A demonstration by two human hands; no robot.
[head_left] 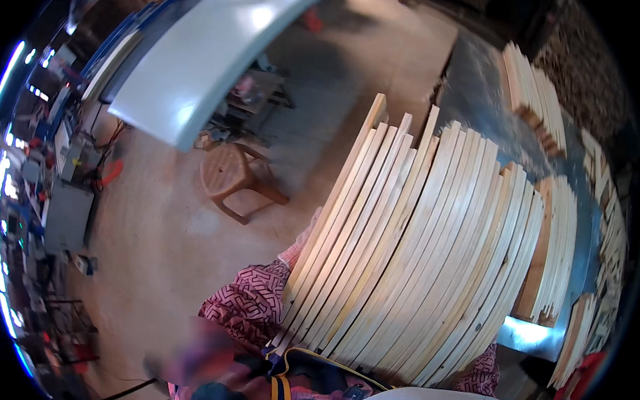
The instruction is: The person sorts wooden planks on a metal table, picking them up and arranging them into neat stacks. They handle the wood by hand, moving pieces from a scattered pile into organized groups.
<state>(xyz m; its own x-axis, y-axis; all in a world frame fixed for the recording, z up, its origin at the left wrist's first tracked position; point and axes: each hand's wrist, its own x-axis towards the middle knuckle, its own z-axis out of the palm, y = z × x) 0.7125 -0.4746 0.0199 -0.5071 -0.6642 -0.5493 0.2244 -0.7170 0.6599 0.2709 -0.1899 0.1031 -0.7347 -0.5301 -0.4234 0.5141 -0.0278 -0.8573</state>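
A wide bundle of pale wooden strips (431,260) lies across my arms, close against my body, its far ends uneven. My left hand (301,247), in what looks like a pinkish glove, presses along the bundle's left side and supports it. Most of its fingers are hidden by the wood. A red patterned sleeve (250,296) covers my left forearm. On the right, only a bit of matching sleeve (481,375) shows beside the bundle; my right hand is hidden by the wood.
To the right, a metal table (472,71) bears more stacks of wooden strips (535,95). A brown plastic stool (229,172) stands on the floor ahead left. Beyond it a large white panel (212,55) juts out. Machinery (69,205) lines the far left.
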